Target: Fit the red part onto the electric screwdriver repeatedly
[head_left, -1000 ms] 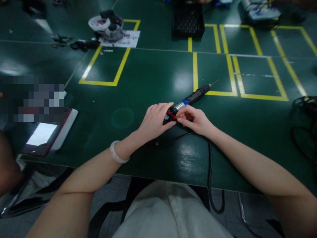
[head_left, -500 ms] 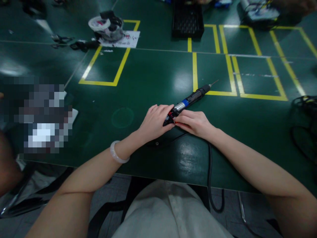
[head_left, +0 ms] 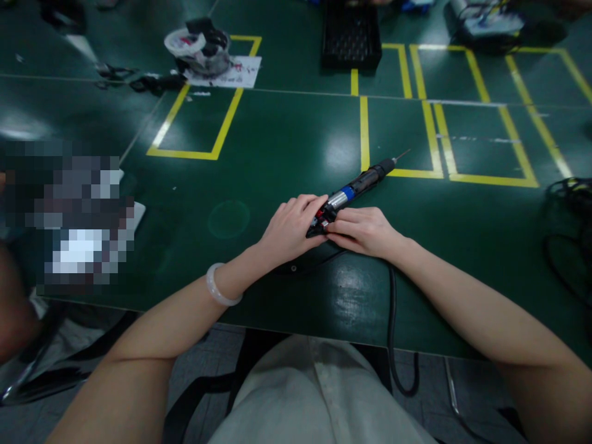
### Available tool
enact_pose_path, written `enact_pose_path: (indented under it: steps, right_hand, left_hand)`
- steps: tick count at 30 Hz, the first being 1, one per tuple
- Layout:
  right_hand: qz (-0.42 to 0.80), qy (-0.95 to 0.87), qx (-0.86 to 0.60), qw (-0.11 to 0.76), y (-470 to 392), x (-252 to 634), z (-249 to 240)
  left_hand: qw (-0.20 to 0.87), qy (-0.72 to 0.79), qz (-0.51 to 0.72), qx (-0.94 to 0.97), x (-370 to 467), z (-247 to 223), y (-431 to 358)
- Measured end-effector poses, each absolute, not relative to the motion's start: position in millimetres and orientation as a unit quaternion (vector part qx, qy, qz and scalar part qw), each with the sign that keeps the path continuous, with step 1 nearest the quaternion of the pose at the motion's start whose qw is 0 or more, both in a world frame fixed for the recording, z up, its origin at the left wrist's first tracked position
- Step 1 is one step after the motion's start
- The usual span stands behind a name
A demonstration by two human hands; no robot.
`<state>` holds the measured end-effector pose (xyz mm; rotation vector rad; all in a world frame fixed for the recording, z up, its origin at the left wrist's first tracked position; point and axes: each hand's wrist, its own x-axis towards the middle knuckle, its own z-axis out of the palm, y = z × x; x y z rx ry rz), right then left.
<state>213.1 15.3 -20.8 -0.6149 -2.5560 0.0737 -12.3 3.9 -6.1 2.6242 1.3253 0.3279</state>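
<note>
One green table (head_left: pixel 277 129): fills most of the view, marked with yellow tape (head_left: pixel 364 132); the driver lies near its front edge, just ahead of the person.
Co-worker's arm (head_left: pixel 13 308): at 9 o'clock, beside a blurred-out patch (head_left: pixel 87 228).
Tray (head_left: pixel 351 60): black, far side, a little past 12 o'clock.
Cable (head_left: pixel 392 320): thick and black, running down over the table's front edge at about 5 o'clock from the hands; whether it joins the driver cannot be told.
Driver (head_left: pixel 341 198): between and under the hands, bit end towards 2 o'clock, rear end towards 8 o'clock. Its rear end is already open, so inner parts are within reach of the fingers.
Left hand (head_left: pixel 292 225): fingers curved over the rear end, thumb on the near side, gripping the driver and seemingly steadying it.
Right hand (head_left: pixel 367 228): at 4 o'clock from the opening, thumb and fingertips drawn in close at its edge; whether they are closed on a part cannot be told. Its place suggests fine work inside the opening.
Bangle (head_left: pixel 217 285): pale, round the left wrist.
Bit (head_left: pixel 402 155): thin, untouched, well apart from both hands.
Red part (head_left: pixel 320 214): in the opening, between the hands.
Pale piece (head_left: pixel 325 224): just beside the right fingertips; too small to name.
</note>
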Motion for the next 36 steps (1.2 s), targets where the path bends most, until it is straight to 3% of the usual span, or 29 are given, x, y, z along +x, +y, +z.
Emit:
enact_pose_path:
  steps: [12,24,36]
  right_hand:
    - [0.066,-0.928,-0.239,0.278,14.0,211.6,-18.4]
    - [0.151,-0.888,-0.304,0.310,15.3,216.7,-21.5]
    - [0.197,-0.866,-0.340,0.309,25.7,220.3,-27.4]
  left_hand:
    - [0.014,0.489,0.041,0.871,5.4,-1.5,-1.7]
    - [-0.015,0.487,0.048,0.872,1.5,-3.3,5.7]
    - [-0.024,0.645,0.058,0.761,-95.0,-8.9,88.1]
